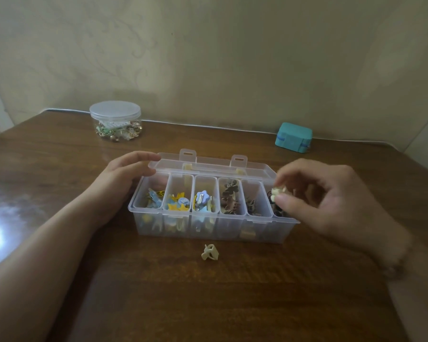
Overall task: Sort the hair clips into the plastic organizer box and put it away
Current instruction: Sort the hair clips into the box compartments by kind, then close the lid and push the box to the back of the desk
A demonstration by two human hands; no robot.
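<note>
Left hand [131,174]: open, resting against the organizer box [211,218] left end, to steady it.
Right hand [324,196]: pinches a small clip [278,193] over the rightmost compartment.
Loose clip [210,253]: on table [208,292], near side of box.

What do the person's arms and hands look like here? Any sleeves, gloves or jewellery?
Both forearms are bare, with no sleeves in view and no gloves. The left hand shows no ring, watch or band. The right hand has something like a thin beaded bracelet at the wrist, though it is too blurred to be sure. The fingers carry no rings that I can see.
</note>
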